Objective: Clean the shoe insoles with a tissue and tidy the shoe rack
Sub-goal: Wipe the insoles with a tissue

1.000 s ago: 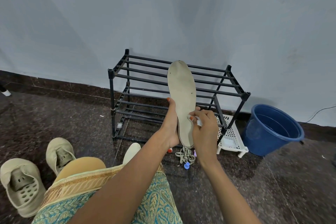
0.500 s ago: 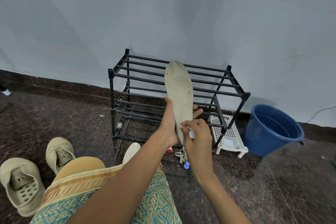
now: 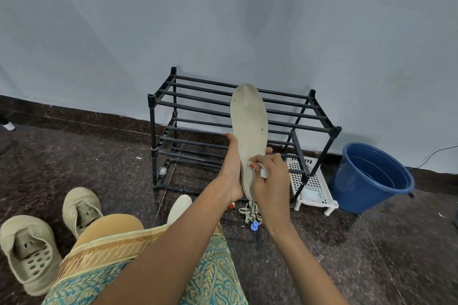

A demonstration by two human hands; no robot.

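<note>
My left hand (image 3: pixel 231 173) grips the long beige insole (image 3: pixel 249 126), my right hand (image 3: pixel 271 177) pinches a white tissue (image 3: pixel 263 173) against it: wiping underway, black metal shoe rack (image 3: pixel 319 129) not yet tidied.

Insole (image 3: pixel 249 131): beige, speckled, upright, toe end up.
Tissue (image 3: pixel 264 173): small white wad against insole's lower right edge.
Shoe rack (image 3: pixel 198 106): black barred tiers, standing at floor's wall edge.

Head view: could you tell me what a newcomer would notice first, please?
The insole, held upright at centre by the left hand while the right hand presses a tissue to it. Behind stands the black rack; a blue bucket sits right of it.
</note>
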